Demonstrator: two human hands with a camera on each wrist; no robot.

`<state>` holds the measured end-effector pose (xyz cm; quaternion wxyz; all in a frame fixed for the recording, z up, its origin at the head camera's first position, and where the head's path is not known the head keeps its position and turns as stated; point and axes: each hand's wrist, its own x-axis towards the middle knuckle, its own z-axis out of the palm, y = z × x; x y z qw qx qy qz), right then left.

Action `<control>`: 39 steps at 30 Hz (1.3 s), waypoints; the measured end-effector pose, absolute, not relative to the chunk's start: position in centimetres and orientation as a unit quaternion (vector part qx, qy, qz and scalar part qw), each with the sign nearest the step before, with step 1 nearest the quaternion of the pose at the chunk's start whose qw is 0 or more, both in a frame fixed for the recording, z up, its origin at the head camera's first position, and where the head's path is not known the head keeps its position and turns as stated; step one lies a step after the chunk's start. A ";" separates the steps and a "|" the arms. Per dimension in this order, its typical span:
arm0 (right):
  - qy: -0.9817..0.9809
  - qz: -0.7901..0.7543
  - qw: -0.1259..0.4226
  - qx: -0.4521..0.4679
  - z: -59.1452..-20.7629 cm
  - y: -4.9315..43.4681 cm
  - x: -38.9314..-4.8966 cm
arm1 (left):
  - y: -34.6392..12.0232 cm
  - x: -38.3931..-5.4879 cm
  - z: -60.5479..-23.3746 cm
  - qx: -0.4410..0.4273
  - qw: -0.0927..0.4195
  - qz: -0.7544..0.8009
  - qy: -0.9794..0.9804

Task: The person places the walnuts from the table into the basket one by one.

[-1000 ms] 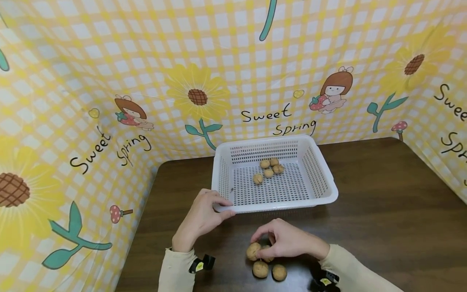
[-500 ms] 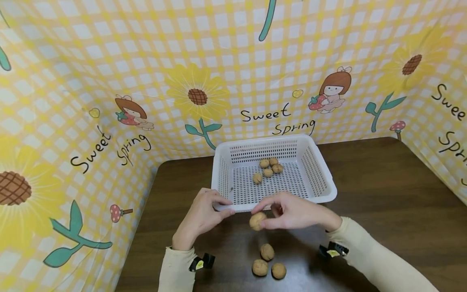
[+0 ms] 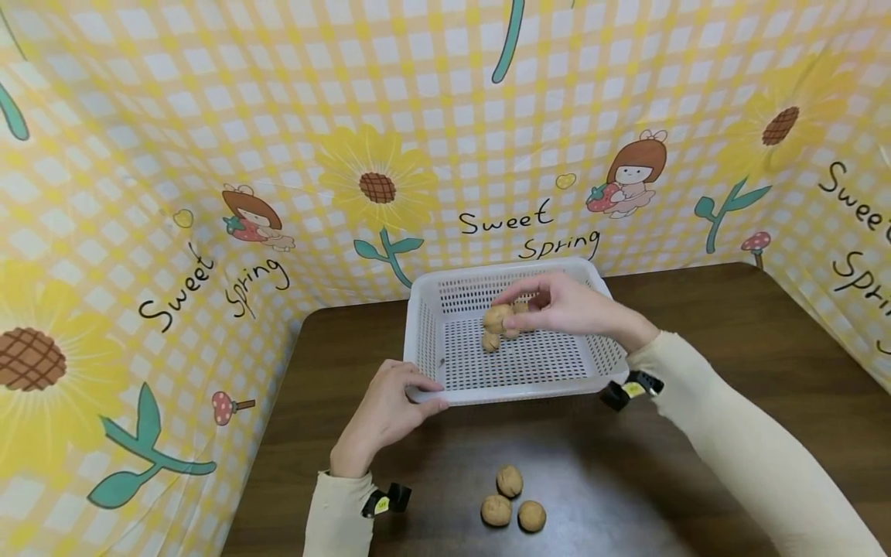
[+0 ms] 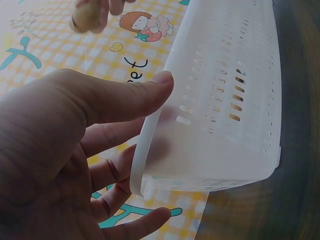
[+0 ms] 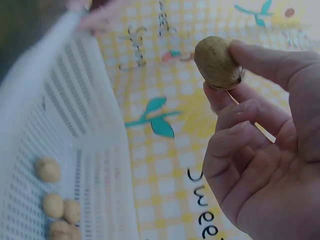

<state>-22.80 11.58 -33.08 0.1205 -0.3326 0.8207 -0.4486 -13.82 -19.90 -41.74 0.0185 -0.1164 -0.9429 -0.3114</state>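
Observation:
A walnut [image 5: 218,61] is pinched between the thumb and fingertips of my right hand [image 3: 572,305], held above the white plastic basket [image 3: 529,393]. Several walnuts [image 3: 491,342] lie on the basket's slotted floor, partly hidden behind that hand in the head view. At the basket's near left corner, my left hand [image 3: 387,410] grips the rim, its thumb [image 4: 150,95] on the outer side and fingers curled over the inner side. Three more walnuts [image 3: 510,481] sit close together on the table in front of the basket.
The dark wooden table [image 3: 738,348] carries the basket near its back edge. Behind and to the sides hangs a yellow checked cloth [image 3: 445,116] printed with flowers and lettering. Each wrist wears a small black camera [image 3: 387,501].
My right hand has picked a walnut from the group on the table and carried it forward and up over the basket. The left hand has stayed on the rim.

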 end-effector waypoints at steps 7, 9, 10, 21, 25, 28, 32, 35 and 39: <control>0.843 -0.439 0.133 -0.283 -32.6 10.7 -26.8 | -20.0 -13.8 -41.9 -0.116 0.017 -0.318 -0.941; 0.844 -0.446 0.144 -0.262 -32.8 10.5 -28.2 | -20.0 -13.8 -42.0 -0.116 0.017 -0.318 -0.941; 0.844 -0.449 0.148 -0.253 -33.0 10.5 -28.8 | -19.9 -13.9 -42.0 -0.116 0.017 -0.318 -0.941; 0.867 -0.427 0.184 -0.181 -38.3 9.8 -33.0 | -19.9 -13.8 -42.0 -0.117 0.018 -0.319 -0.940; 0.878 -0.408 0.181 -0.170 -41.1 9.2 -33.4 | -20.0 -13.7 -42.0 -0.116 0.019 -0.317 -0.941; 0.884 -0.399 0.176 -0.167 -42.3 8.6 -33.3 | -20.0 -13.6 -41.9 -0.116 0.019 -0.317 -0.941; 0.893 -0.375 0.166 -0.184 -43.1 7.8 -32.9 | -20.0 -13.6 -41.8 -0.115 0.018 -0.319 -0.940; 0.901 -0.347 0.163 -0.203 -43.4 7.3 -32.7 | -20.0 -13.6 -41.7 -0.112 0.018 -0.320 -0.941; 0.910 -0.322 0.164 -0.202 -43.7 7.1 -32.6 | -20.0 -13.6 -41.6 -0.112 0.016 -0.322 -0.940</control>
